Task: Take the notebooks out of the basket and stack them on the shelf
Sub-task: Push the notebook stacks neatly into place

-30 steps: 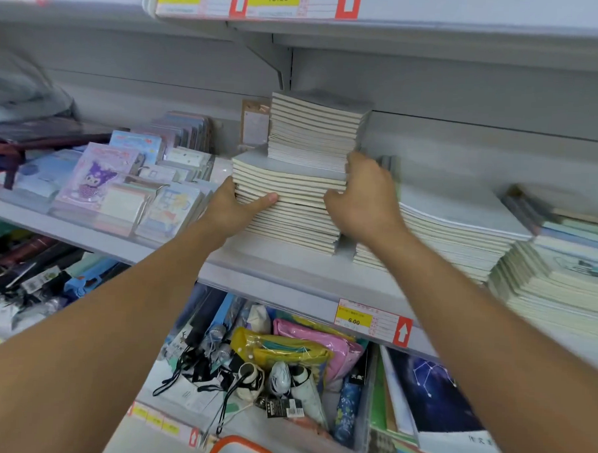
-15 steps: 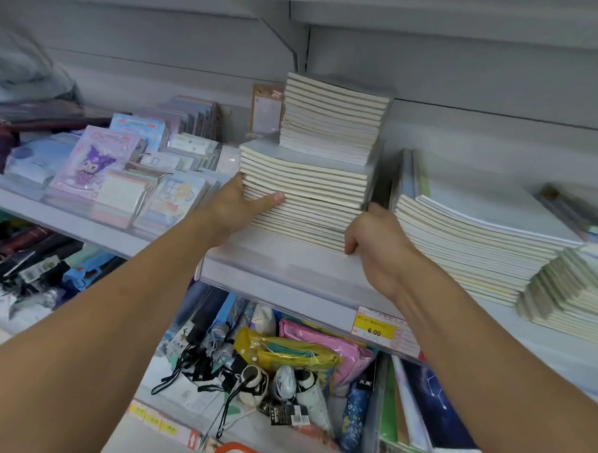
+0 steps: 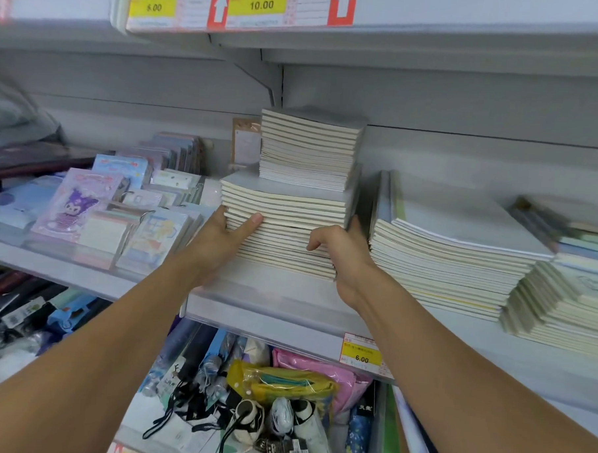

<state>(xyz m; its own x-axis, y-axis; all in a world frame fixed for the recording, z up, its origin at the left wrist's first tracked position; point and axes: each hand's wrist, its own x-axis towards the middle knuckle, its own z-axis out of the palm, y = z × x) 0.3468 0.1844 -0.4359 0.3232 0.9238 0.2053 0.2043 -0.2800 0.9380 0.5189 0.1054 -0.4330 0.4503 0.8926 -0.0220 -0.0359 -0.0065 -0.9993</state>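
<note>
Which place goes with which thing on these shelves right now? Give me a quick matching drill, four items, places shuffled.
Things:
1. left hand
2. right hand
3. small notebook stack
4. pink pouch

Places:
A. on top of the wider notebook stack
B. on the lower shelf, under the 6.00 price tag
C. at that stack's left side
D. at that stack's right front corner

Pairs: 1-C, 2-D, 3-A, 4-B
</note>
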